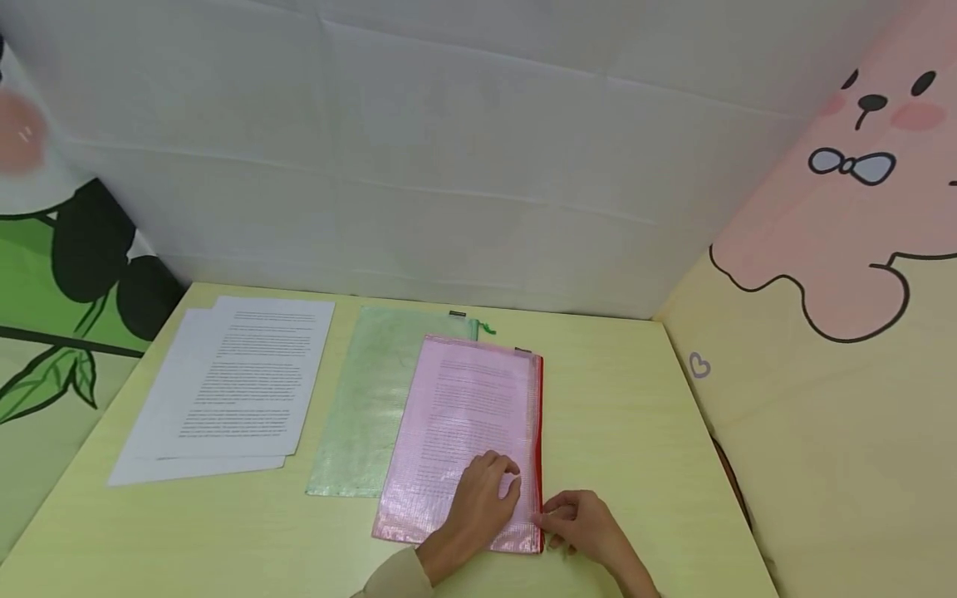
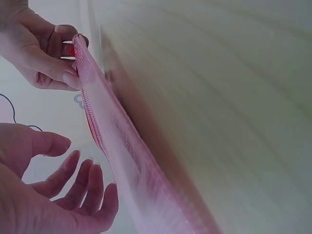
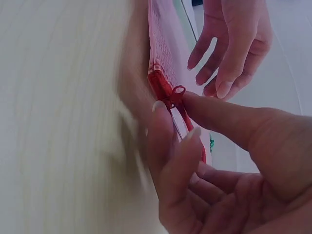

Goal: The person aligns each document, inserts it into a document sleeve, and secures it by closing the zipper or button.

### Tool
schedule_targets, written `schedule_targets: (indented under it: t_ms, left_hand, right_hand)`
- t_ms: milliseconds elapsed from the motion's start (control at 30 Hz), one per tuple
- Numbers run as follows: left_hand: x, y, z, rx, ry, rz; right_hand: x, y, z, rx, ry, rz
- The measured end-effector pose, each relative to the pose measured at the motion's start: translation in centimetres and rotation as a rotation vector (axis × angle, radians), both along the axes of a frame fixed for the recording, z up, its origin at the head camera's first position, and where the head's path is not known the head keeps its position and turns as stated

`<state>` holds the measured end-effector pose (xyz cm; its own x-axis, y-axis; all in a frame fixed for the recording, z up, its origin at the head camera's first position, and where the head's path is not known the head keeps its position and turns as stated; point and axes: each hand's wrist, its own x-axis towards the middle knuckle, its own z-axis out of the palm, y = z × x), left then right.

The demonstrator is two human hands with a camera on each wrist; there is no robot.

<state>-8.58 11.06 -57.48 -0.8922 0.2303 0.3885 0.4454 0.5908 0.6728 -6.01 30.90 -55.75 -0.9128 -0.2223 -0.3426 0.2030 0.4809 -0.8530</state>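
Note:
A pink translucent zip pouch (image 1: 463,415) with a printed sheet inside lies on the table, its red zipper along the right side. At the pouch's lower right corner, my right hand (image 1: 586,525) pinches the red zipper pull (image 3: 178,94) between thumb and fingers. The zipper is parted just beyond the slider in the right wrist view. My left hand (image 1: 482,498) is over the lower part of the pouch, fingers loosely bent and holding nothing; the left wrist view shows its fingertips (image 2: 111,195) close beside the pouch, contact unclear.
Under the pink pouch, partly covered, lies a green translucent zip pouch (image 1: 366,399) with a green pull cord (image 1: 486,329). Printed paper sheets (image 1: 247,382) overlap on the left of the table (image 1: 613,415). A white cloth wall (image 1: 478,166) stands behind, with printed panels at both sides.

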Motion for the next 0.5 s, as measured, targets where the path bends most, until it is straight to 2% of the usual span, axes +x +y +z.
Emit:
schedule_targets:
  t_ms: [200,500]
  left_hand:
    - [0.6,-0.3,-0.1,0.030,0.079,-0.014]
    - [1.7,-1.3,0.3,0.026,0.219,-0.049]
  right_hand:
    - [0.0,-0.1,-0.2,-0.018,0.005,0.006]
    - [-0.3,-0.4,0.5,-0.125,0.025,0.041]
